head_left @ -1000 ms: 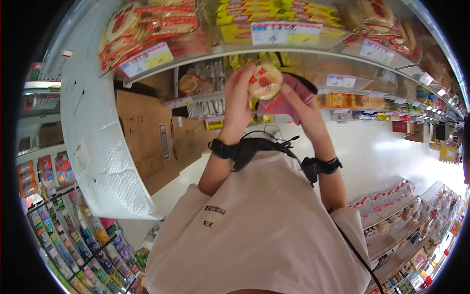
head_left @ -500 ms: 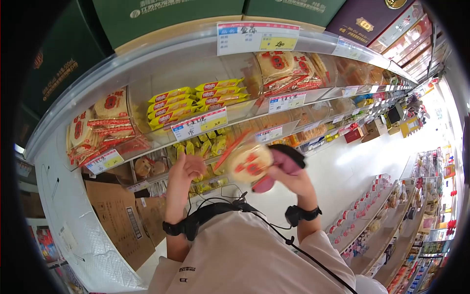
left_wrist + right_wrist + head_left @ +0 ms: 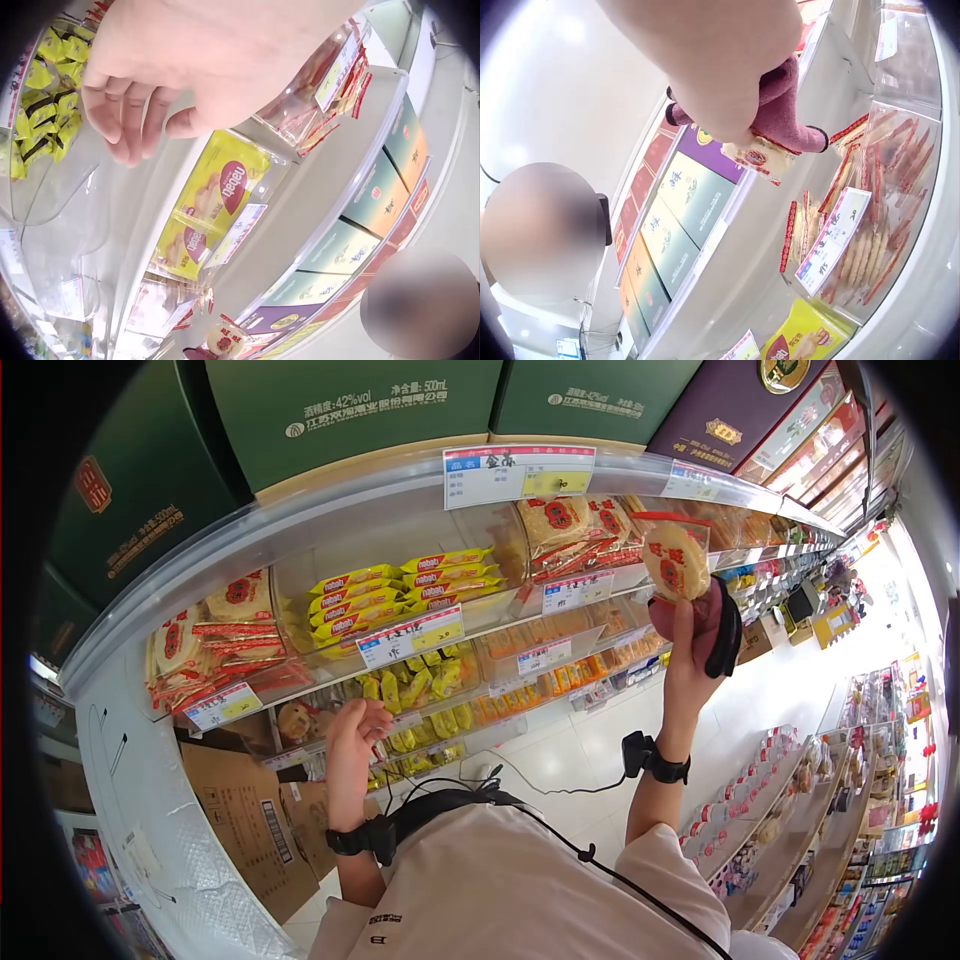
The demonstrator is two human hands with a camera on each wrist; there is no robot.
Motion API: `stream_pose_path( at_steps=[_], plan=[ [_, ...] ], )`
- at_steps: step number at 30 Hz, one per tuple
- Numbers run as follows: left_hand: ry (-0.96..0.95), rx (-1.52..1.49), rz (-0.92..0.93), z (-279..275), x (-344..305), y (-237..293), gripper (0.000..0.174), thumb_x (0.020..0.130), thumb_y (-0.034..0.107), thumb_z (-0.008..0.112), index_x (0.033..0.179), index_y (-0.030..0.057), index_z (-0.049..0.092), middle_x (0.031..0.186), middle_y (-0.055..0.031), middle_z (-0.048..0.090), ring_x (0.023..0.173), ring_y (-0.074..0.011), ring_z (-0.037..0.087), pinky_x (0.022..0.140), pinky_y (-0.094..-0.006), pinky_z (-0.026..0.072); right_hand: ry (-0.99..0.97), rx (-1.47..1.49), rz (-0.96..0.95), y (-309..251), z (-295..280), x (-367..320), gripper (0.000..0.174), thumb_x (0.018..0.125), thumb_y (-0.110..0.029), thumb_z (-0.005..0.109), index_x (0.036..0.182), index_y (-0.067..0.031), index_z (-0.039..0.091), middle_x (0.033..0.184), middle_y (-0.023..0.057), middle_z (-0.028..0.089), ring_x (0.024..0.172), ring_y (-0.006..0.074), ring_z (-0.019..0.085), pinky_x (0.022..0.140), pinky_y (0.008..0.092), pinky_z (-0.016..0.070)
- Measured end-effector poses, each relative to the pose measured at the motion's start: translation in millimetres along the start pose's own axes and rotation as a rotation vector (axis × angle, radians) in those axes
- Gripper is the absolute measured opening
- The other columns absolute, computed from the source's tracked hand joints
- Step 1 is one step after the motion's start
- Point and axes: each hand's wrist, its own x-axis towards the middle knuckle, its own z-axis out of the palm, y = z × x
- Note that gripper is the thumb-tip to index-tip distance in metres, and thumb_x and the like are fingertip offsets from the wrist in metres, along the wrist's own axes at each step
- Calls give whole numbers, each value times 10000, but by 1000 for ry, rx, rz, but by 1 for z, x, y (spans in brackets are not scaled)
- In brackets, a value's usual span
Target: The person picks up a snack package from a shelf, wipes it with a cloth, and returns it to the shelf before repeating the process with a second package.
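Observation:
My right hand (image 3: 690, 670) holds a clear packet of round rice crackers (image 3: 678, 560) with red print, raised in front of the upper shelf's right part. The same hand also grips a mauve cloth (image 3: 706, 622) with black edging, bunched behind the packet. In the right wrist view the packet (image 3: 756, 159) hangs below the fingers, beside more cracker packets (image 3: 874, 217) in a clear bin. My left hand (image 3: 352, 750) is free, its fingers loosely bent, near the lower shelf's yellow-wrapped snacks (image 3: 415, 680). Below the left hand (image 3: 180, 75), the left wrist view shows yellow nabati packs (image 3: 217, 184).
Cracker packets (image 3: 565, 525) and yellow nabati packs (image 3: 355, 600) fill bins along the upper shelf. Green boxes (image 3: 370, 410) stand on top. A clear front rail with price tags (image 3: 520, 475) runs across. Cardboard boxes (image 3: 240, 810) stand at lower left, low shelves (image 3: 790, 840) at right.
Both hands were at the packet; the left let go and moved left. My right hand carried the packet and cloth right and up to the upper shelf. The head view turned, bringing green boxes into sight.

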Motion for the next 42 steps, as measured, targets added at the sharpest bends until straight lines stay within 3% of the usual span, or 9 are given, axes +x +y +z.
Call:
stream_pose_path(
  at_steps=[9, 16, 24, 27, 30, 33, 37, 39, 42],
  plan=[
    [67, -21, -2, -22, 0, -3, 261, 1010, 251, 541, 1046, 7, 625, 904, -81, 666, 852, -167, 626, 800, -314, 490, 160, 18, -37, 33, -11, 27, 378, 941, -59, 677, 1283, 59, 571, 1130, 120, 647, 953, 143, 656, 790, 263, 566],
    [93, -12, 28, -23, 0, 1, 274, 998, 247, 552, 1042, -10, 636, 887, -94, 675, 814, -164, 627, 771, -300, 469, 158, -436, -444, 46, 2, 56, 210, 816, -21, 780, 1007, -33, 694, 921, 60, 652, 815, 224, 657, 724, 322, 506],
    [94, -17, -5, -30, 0, -7, 257, 997, 248, 551, 1025, 6, 633, 889, -94, 677, 810, -165, 624, 765, -299, 467, 111, -355, -406, 58, 31, 81, 268, 816, -48, 782, 1070, -29, 699, 899, 82, 662, 772, 207, 674, 683, 314, 513],
    [100, -10, -13, -33, -4, -4, 267, 995, 265, 554, 1028, 13, 636, 889, -91, 677, 809, -162, 626, 764, -296, 467, -7, -221, -74, 58, 30, 84, 252, 838, -63, 773, 1070, -4, 694, 865, 62, 684, 749, 139, 670, 671, 297, 526],
    [125, -10, -3, -42, -7, -2, 277, 994, 278, 556, 1032, 16, 638, 896, -87, 679, 812, -161, 631, 766, -292, 467, -21, 73, 16, 69, 31, 83, 283, 855, -82, 766, 1110, 14, 689, 882, 38, 710, 742, 86, 646, 678, 267, 533],
    [161, -65, 10, -58, -4, -7, 274, 989, 268, 568, 1063, 16, 646, 923, -81, 684, 849, -167, 647, 801, -303, 498, -62, -71, -24, 68, 28, 81, 315, 897, -92, 729, 1185, 19, 666, 1144, 91, 698, 1040, 123, 639, 757, 269, 558],
    [243, -138, 119, -71, -4, -9, 261, 992, 225, 570, 1095, -1, 652, 928, -83, 698, 902, -175, 672, 816, -329, 538, -178, 67, -58, 102, 17, 91, 468, 960, -206, 658, 1352, 15, 530, 1333, 109, 612, 1167, 197, 610, 989, 337, 490],
    [219, -43, 110, -88, 1, -10, 253, 1000, 208, 553, 1085, -7, 656, 924, -87, 705, 903, -172, 681, 797, -321, 539, -167, 159, -37, 109, 18, 88, 499, 955, -200, 670, 1367, 35, 516, 1364, 120, 596, 1199, 193, 597, 998, 324, 475],
    [289, -126, 77, -111, 6, -15, 260, 995, 220, 552, 1054, -7, 666, 906, -84, 703, 837, -163, 673, 761, -298, 531, 82, -232, -186, 102, 13, 77, 420, 882, -191, 766, 1197, 66, 659, 1214, 135, 690, 1081, 205, 664, 975, 332, 500]
  ],
)
